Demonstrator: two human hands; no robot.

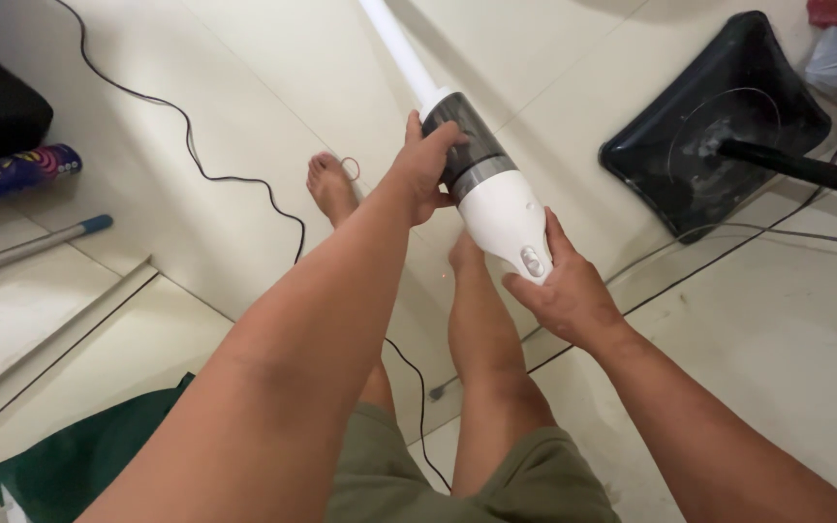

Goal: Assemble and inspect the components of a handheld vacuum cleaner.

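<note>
My left hand (pixel 423 174) wraps the vacuum (pixel 496 199) at its dark canister, my right hand (pixel 566 291) closes around the white handle end above my bare feet — a loose grip could drop it onto my toes.

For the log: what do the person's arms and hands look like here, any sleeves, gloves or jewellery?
Both arms are bare for as far as the view shows them, with no sleeves in sight. The left hand and right hand wear no gloves, and no rings, watch or wristband show on them.
</note>
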